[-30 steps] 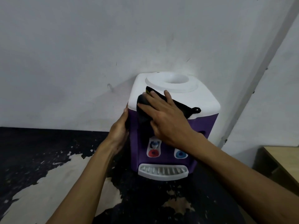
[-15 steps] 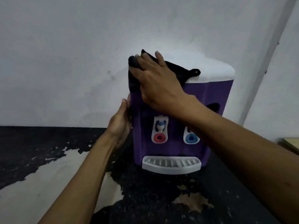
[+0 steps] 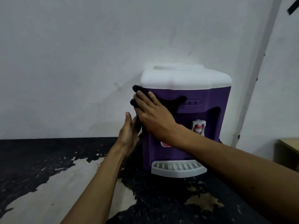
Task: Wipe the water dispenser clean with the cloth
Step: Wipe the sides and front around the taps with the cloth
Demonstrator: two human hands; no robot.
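Note:
A purple water dispenser (image 3: pixel 212 97) with a white top stands on a dark worn surface against the wall. My right hand (image 3: pixel 153 115) lies flat on a black cloth (image 3: pixel 174 102), pressing it against the upper left of the purple front, just below the white lid. My left hand (image 3: pixel 129 131) rests with its palm against the dispenser's left side, fingers upright. A white tap with a red button (image 3: pixel 198 126) shows right of my right wrist. The grey drip tray (image 3: pixel 178 168) juts out at the bottom front.
The countertop (image 3: pixel 40 159) is black with large pale patches where the coating has peeled. A white wall rises directly behind. A wooden table corner (image 3: pixel 289 144) shows at the far right edge. A grey vertical strip (image 3: pixel 252 78) runs down the wall right of the dispenser.
My right hand has slid the cloth down from the white lid's front edge onto the purple front. The left hand stays on the left side. The view has shifted.

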